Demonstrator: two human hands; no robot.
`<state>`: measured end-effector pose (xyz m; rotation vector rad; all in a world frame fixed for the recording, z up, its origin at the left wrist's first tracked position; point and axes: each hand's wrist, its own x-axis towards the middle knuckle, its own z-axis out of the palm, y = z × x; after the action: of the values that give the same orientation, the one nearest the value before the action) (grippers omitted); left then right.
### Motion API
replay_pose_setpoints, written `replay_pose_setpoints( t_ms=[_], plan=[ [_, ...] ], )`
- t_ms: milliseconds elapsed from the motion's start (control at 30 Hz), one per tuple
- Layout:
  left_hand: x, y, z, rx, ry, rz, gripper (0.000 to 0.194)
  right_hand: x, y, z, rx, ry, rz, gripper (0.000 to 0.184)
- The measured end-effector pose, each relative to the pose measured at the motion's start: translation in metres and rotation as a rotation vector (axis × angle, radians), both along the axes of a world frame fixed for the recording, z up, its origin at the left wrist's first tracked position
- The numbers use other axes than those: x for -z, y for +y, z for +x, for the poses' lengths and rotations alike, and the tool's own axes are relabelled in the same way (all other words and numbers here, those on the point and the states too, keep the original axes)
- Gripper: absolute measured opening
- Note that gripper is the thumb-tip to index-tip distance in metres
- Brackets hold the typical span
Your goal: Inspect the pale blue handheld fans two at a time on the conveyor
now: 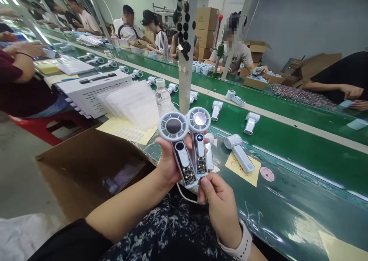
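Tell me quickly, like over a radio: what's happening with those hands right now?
left hand gripping two handheld fans, circuit boards exposed; right hand just below them, fingers pinched; white cable hanging underneath.

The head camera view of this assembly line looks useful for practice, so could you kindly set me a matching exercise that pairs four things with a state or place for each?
Things:
1. left hand
2. right hand
3. plastic water bottle
4. open cardboard box

States and places:
A. wears a white wrist strap
B. stands upright beside clear plastic sheets
C. sits left of the hands, below the belt's edge
D. holds two handheld fans with exposed circuit boards

Right pairs: 1-D, 2-A, 3-B, 4-C.
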<state>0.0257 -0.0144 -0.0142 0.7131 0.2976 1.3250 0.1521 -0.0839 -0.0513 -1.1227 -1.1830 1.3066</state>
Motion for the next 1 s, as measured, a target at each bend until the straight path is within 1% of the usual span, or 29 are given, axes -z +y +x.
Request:
replay_pose_setpoints(
  t_ms=[100,133,200,333,533,600,633,667,700,767,800,833,867,900,933,967,1000],
  plan=[
    [0.005,-0.003,0.004,-0.017,0.013,0.036,0.063,0.007,-0.004,-0.007,0.011,0.236,-0.11,0.05],
    [0.006,-0.003,0.006,-0.021,0.015,0.039,0.063,0.008,-0.005,-0.008,0.002,0.274,-0.13,0.05],
    [0.009,-0.002,0.008,-0.025,0.023,0.047,0.064,0.009,-0.006,-0.007,-0.008,0.283,-0.15,0.05],
    [0.012,0.001,0.009,-0.005,0.041,0.055,0.066,0.004,-0.004,-0.001,-0.004,0.181,-0.12,0.049],
    [0.01,0.003,0.008,0.023,-0.017,0.049,0.062,-0.001,-0.001,0.005,0.009,-0.059,0.04,0.042],
    [0.007,0.005,0.007,0.0,-0.019,0.048,0.063,0.0,-0.001,0.009,0.009,-0.116,0.12,0.04],
    [0.006,0.007,0.005,-0.032,-0.013,0.046,0.063,0.001,0.0,0.012,0.012,-0.146,0.166,0.04],
    [0.005,0.008,0.003,-0.077,-0.003,0.038,0.063,0.002,0.001,0.016,0.033,-0.188,0.202,0.04],
    [0.004,0.009,0.0,-0.127,0.011,0.026,0.06,0.002,0.004,0.021,0.084,-0.246,0.224,0.04],
    [0.005,0.008,-0.005,-0.188,0.06,0.008,0.05,0.003,0.011,0.03,0.267,-0.38,0.223,0.033],
    [0.006,0.006,-0.006,-0.173,0.103,0.006,0.043,0.003,0.014,0.035,0.349,-0.418,0.206,0.03],
    [0.007,0.003,-0.008,-0.123,0.16,0.016,0.038,0.002,0.017,0.039,0.374,-0.411,0.189,0.033],
    [0.008,0.0,-0.008,-0.045,0.223,0.037,0.038,0.001,0.019,0.042,0.337,-0.349,0.173,0.044],
    [0.009,-0.004,-0.008,0.047,0.284,0.062,0.041,0.0,0.02,0.044,0.243,-0.242,0.152,0.053],
    [0.01,-0.006,-0.008,0.132,0.329,0.083,0.046,-0.001,0.02,0.045,0.123,-0.113,0.123,0.056],
    [0.01,-0.007,-0.007,0.185,0.348,0.089,0.05,-0.001,0.019,0.047,0.017,0.014,0.09,0.054],
    [0.011,-0.006,-0.006,0.21,0.348,0.078,0.052,-0.002,0.017,0.048,-0.052,0.118,0.06,0.05]
  ],
)
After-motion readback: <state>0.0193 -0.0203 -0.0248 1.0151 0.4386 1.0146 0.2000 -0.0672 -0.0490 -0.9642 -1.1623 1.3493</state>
